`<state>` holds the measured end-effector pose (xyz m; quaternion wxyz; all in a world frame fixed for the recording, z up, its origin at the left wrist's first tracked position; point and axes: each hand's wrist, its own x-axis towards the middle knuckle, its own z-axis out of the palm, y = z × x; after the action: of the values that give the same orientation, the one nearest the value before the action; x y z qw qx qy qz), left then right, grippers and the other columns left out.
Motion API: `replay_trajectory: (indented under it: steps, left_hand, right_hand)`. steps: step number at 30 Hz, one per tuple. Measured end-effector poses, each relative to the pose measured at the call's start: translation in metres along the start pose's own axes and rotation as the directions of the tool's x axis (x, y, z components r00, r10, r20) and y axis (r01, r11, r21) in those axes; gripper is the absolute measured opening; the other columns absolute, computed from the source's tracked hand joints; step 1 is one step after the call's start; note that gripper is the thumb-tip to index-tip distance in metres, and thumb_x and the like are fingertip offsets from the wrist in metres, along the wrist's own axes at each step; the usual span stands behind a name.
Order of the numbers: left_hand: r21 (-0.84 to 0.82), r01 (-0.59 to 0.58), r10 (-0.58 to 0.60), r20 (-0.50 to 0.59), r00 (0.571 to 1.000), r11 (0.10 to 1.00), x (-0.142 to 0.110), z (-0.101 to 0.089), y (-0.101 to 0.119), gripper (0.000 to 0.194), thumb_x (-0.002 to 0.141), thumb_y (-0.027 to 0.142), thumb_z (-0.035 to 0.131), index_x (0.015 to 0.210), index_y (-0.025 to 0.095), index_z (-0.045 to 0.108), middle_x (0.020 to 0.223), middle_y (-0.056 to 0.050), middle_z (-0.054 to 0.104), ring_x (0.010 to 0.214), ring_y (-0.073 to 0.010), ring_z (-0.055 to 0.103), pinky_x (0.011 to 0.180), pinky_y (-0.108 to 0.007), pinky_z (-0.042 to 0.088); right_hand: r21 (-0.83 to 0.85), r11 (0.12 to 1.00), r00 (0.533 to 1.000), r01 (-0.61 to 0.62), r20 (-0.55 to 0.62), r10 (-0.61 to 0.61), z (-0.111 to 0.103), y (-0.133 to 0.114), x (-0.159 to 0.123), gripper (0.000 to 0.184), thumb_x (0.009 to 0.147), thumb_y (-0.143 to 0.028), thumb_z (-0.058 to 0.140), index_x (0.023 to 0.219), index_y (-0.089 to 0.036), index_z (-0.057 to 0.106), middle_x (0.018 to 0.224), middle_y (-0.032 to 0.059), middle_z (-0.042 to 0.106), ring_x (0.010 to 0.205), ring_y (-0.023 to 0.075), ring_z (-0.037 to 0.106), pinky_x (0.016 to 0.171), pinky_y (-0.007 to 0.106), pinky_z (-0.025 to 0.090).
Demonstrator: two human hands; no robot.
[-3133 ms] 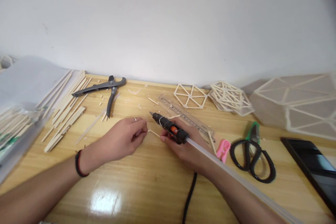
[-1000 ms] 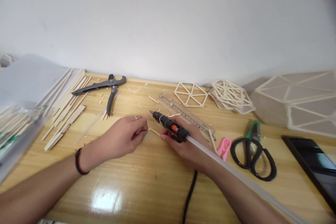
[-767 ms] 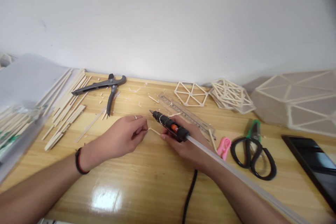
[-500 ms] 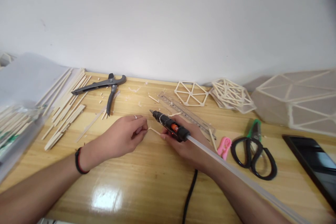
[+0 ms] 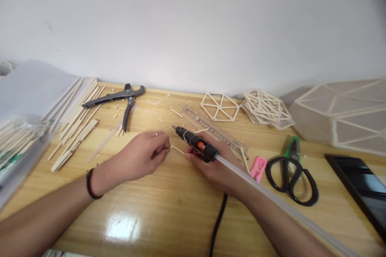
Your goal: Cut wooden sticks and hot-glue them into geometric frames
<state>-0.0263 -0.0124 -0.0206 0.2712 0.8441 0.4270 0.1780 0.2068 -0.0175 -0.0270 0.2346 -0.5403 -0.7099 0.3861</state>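
Note:
My left hand (image 5: pixel 150 153) is closed in a pinch at the centre of the table, on one end of a small joined piece of thin wooden sticks (image 5: pixel 178 150). My right hand (image 5: pixel 215 164) is wrapped round a black hot glue gun (image 5: pixel 196 144), its metal nozzle pointing up and left, above the sticks. A long clear glue stick (image 5: pixel 271 198) runs out of the gun's back over my right forearm. My right thumb is close to the sticks' right end; whether it touches them I cannot tell. A clear ruler (image 5: pixel 211 125) lies behind the right hand.
Cutting pliers (image 5: pixel 125 96) and loose wooden sticks (image 5: pixel 75 128) lie at left. A hexagonal stick frame (image 5: pixel 219 107), stacked frames (image 5: pixel 263 106) and a larger panelled structure (image 5: pixel 358 114) stand at back right. Nearer are a pink clip (image 5: pixel 257 168), scissors (image 5: pixel 291 176) and a phone (image 5: pixel 358 188).

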Motion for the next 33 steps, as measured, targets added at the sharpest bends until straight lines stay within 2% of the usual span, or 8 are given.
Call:
replay_trajectory:
  steps: [33]
  left_hand:
    - [-0.005, 0.008, -0.008, 0.012, 1.000, 1.000, 0.0013, -0.0009, 0.0003, 0.014, 0.094, 0.016, 0.050, 0.081, 0.018, 0.057, 0.069, 0.002, 0.055, 0.063, -0.0113, 0.049, 0.059, -0.024, 0.035]
  right_hand:
    - [-0.003, 1.000, 1.000, 0.009, -0.012, -0.009, 0.0001, -0.0004, 0.0003, 0.010, 0.084, -0.029, 0.068, 0.087, -0.025, 0.060, 0.078, -0.0024, 0.070, 0.071, 0.0199, 0.063, 0.067, 0.032, 0.046]
